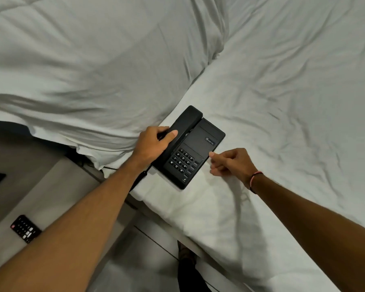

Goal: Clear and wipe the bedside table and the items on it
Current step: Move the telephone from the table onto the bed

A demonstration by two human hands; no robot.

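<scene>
Black plastic corded desk telephone [190, 147] lies flat on the white bedsheet [282, 102], near the mattress edge, just beside the white pillow [82, 70]. Long axis runs diagonally: keypad end toward the person, handset's far end pointing away and left. Black handset [182, 131] sits in its cradle along the phone's left side. Left hand [154, 142] wraps it, thumb on top, fingers under. Right hand [230, 163] loosely curled, holding nothing, fingertips just off the phone's right edge. Left is nearer. Grey bedside table [57, 186] lower left, black remote control [25, 228] on it; likely next item to lift.
</scene>
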